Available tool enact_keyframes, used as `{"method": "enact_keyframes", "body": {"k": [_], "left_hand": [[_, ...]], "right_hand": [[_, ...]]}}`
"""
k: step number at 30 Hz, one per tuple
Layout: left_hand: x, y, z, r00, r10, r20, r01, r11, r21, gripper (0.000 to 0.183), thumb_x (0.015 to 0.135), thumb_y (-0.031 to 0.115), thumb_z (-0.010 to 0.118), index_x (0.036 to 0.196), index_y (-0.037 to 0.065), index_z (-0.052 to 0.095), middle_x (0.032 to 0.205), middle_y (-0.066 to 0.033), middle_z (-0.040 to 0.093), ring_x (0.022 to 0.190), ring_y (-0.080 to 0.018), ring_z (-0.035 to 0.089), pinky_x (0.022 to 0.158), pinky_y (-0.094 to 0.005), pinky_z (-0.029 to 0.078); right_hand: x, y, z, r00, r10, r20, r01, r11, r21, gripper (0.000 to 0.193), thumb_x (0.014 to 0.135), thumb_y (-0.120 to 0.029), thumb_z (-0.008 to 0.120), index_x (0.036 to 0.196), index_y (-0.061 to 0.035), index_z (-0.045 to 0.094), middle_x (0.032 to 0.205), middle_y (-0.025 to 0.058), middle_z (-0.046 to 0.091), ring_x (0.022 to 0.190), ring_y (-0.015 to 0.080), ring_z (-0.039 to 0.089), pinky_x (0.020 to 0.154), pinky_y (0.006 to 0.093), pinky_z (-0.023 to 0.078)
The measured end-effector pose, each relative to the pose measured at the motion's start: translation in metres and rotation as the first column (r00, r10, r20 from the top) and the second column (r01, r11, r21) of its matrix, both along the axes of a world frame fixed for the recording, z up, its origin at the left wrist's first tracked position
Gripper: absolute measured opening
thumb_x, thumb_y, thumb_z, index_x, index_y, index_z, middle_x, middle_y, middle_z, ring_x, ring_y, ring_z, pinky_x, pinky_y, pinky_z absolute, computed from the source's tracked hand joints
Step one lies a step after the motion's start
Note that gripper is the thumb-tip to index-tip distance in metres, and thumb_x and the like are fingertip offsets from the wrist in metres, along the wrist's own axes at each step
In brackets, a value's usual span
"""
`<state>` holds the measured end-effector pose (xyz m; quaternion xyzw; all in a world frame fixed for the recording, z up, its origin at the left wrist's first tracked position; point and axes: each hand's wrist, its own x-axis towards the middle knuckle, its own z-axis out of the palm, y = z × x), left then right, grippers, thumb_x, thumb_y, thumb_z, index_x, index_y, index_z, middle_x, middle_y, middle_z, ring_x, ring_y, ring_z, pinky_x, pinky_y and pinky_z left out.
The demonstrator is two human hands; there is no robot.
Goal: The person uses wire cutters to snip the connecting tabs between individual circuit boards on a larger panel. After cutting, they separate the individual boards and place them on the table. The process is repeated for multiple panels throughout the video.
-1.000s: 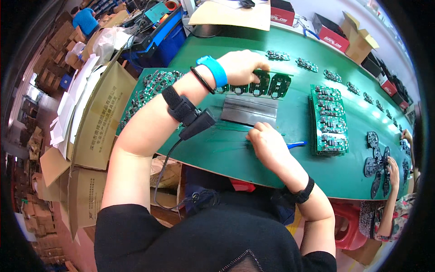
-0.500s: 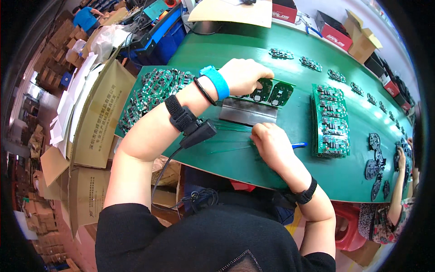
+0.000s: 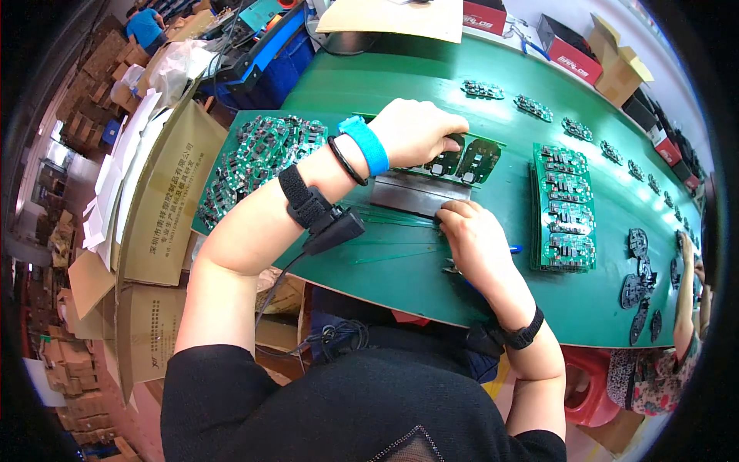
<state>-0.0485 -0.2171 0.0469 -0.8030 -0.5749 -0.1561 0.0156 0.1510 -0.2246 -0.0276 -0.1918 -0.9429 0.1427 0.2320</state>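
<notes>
My left hand (image 3: 425, 132) is closed on a green circuit board panel (image 3: 479, 160) with black outlined sections, its thumb and fingers at the upper edge. The panel stands tilted along a grey metal block (image 3: 416, 195), and my hand hides its left part. My right hand (image 3: 476, 235) is curled by the block's lower right corner. Its fingertips are pressed together, and what they pinch, if anything, is hidden. Thin green strips (image 3: 394, 254) lie on the table beside it. Partly covered by my right hand is a blue-handled pair of pliers (image 3: 516, 249).
Loose circuit boards (image 3: 262, 158) are heaped at left; a panel stack (image 3: 564, 208) stands at right. Small board piles (image 3: 533, 108) line the far side. Dark pieces (image 3: 635, 289) lie before a co-worker's arm (image 3: 685, 289). An open carton (image 3: 165, 231) stands at the table's left.
My right hand has shifted slightly right and up, uncovering the pliers' jaws. The panel in my left hand has moved slightly right. The co-worker's arm has risen a little.
</notes>
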Motion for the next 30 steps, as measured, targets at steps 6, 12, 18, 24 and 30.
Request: {"method": "enact_keyframes", "body": {"k": [6,12,18,24,30], "left_hand": [[0.000,0.002,-0.003,1.000,0.007,0.002,-0.007,1.000,-0.003,0.025,0.086,0.033,0.059,0.103,0.015,0.061,0.075,-0.0132,0.065,0.071,-0.0346,0.063,0.064,-0.0441,0.050],[-0.009,0.022,-0.014,1.000,0.008,-0.010,-0.008,0.999,0.035,0.030,0.087,0.039,0.057,0.104,0.015,0.060,0.084,-0.0135,0.066,0.079,-0.0348,0.063,0.069,-0.0445,0.050],[-0.039,0.084,-0.021,0.976,-0.036,0.217,0.130,0.891,-0.436,0.049,0.083,0.045,0.064,0.099,-0.002,0.063,0.080,-0.0121,0.066,0.073,-0.0186,0.060,0.068,-0.0324,0.048],[-0.052,0.063,0.000,0.896,-0.022,0.444,0.226,0.883,-0.411,0.039,0.085,0.037,0.065,0.097,-0.001,0.065,0.076,-0.0016,0.063,0.068,-0.0075,0.052,0.061,-0.0260,0.045],[-0.052,0.038,0.007,0.850,0.124,0.512,0.161,0.864,-0.476,0.036,0.090,0.033,0.061,0.098,-0.002,0.064,0.080,0.0021,0.061,0.075,-0.0053,0.050,0.068,-0.0238,0.044]], "right_hand": [[0.002,-0.002,0.004,1.000,0.019,-0.021,-0.019,0.999,-0.025,0.013,0.074,-0.004,0.061,0.086,0.0006,0.061,0.093,0.0126,0.061,0.091,0.0295,0.057,0.080,0.0380,0.048],[0.003,-0.004,0.005,1.000,0.014,0.012,-0.014,0.999,-0.041,0.015,0.074,-0.005,0.062,0.087,0.0006,0.061,0.097,0.0132,0.060,0.094,0.0293,0.057,0.082,0.0382,0.048],[0.005,0.003,0.001,0.995,-0.018,-0.100,0.003,0.990,-0.141,0.014,0.078,-0.006,0.062,0.089,0.0009,0.060,0.094,0.0150,0.060,0.091,0.0323,0.058,0.081,0.0397,0.048],[0.013,0.023,0.011,0.843,-0.496,-0.206,0.414,0.844,-0.340,0.023,0.082,-0.009,0.064,0.100,0.0020,0.054,0.084,0.0183,0.058,0.073,0.0312,0.059,0.067,0.0393,0.047],[0.012,0.033,-0.012,0.938,-0.311,-0.154,0.286,0.945,-0.161,0.026,0.079,-0.007,0.065,0.103,0.0017,0.060,0.095,0.0179,0.058,0.086,0.0349,0.058,0.078,0.0406,0.047]]}}
